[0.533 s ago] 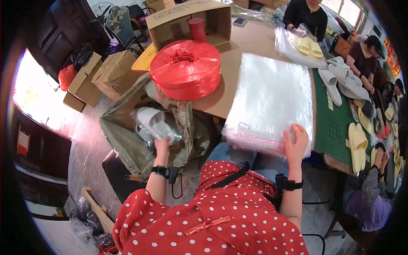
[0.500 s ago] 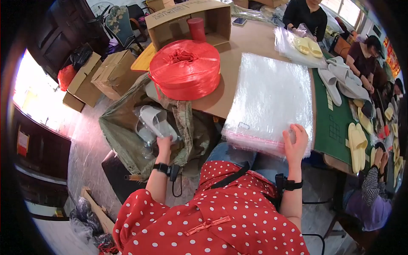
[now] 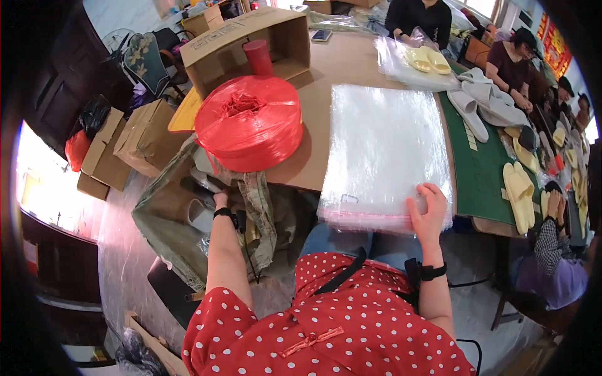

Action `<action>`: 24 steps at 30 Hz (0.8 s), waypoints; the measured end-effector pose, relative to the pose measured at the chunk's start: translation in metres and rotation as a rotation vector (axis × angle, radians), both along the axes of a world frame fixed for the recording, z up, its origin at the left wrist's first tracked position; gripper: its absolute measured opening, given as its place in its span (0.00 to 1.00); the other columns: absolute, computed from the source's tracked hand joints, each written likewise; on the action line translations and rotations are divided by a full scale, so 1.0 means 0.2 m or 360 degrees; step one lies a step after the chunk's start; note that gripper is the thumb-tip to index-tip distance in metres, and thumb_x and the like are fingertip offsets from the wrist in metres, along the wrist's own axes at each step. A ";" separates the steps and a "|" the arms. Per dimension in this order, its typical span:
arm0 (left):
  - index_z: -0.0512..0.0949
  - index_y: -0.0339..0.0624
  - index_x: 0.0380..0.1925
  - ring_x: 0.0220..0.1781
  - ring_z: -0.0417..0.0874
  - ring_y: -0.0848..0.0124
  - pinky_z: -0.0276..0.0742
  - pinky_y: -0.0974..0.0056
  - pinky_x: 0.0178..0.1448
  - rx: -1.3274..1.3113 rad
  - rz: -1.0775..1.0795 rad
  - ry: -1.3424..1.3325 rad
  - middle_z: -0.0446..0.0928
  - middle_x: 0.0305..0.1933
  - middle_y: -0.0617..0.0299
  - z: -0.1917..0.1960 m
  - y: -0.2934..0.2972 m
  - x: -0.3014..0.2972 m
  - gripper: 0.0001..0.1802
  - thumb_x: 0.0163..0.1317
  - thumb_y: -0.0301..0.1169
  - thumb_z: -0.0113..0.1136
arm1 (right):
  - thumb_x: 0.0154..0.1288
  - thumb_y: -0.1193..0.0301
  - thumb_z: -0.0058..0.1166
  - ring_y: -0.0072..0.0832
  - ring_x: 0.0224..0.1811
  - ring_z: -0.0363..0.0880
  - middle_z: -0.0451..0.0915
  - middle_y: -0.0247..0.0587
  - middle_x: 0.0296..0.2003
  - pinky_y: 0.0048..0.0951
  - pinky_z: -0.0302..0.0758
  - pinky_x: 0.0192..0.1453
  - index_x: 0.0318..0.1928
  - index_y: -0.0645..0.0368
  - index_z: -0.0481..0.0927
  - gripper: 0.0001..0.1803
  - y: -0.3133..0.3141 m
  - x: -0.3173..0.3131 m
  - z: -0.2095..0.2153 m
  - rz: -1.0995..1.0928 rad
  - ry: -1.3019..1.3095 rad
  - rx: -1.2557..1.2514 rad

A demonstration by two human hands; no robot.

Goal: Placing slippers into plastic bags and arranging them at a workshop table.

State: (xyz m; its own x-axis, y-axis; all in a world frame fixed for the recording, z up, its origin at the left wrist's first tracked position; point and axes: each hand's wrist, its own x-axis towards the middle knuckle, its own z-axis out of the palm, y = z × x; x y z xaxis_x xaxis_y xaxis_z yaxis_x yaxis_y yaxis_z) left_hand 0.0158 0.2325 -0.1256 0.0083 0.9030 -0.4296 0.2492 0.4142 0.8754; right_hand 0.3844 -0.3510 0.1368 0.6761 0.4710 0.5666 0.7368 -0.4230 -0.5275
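Note:
My left hand reaches down into an open olive-green sack beside the table, and its fingers are hidden by the sack's cloth. A grey slipper lies inside the sack just left of that hand. My right hand rests with fingers spread on the near edge of a thick stack of clear plastic bags on the brown table. A big spool of red plastic twine stands on the table's near left corner, above the sack.
An open cardboard box with a red cylinder stands behind the spool. A green mat on the right carries white slippers and yellow slippers. Other people work along the far and right sides. Cardboard boxes sit on the floor at left.
My left hand held a bagged pair of pale slippers over the sack; it has now pushed deeper into the sack and the bagged pair is out of sight. My right hand stayed on the stack.

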 end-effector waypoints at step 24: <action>0.76 0.46 0.63 0.79 0.60 0.48 0.49 0.46 0.81 0.2000 -0.1787 -0.0045 0.65 0.76 0.50 1.65 -1.84 0.99 0.28 0.61 0.32 0.66 | 0.57 0.57 0.69 0.48 0.62 0.72 0.77 0.47 0.56 0.47 0.68 0.66 0.50 0.57 0.82 0.25 -0.02 -0.02 0.00 -0.0060 -0.0092 -0.0099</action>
State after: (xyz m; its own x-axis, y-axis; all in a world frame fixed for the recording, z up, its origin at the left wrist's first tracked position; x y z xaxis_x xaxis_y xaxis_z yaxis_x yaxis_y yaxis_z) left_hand 0.2139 -0.1354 0.2035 0.8341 0.2041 0.5124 -0.1050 -0.8532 0.5108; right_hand 0.3802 -0.3559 0.1360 0.6610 0.4815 0.5755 0.7482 -0.4817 -0.4563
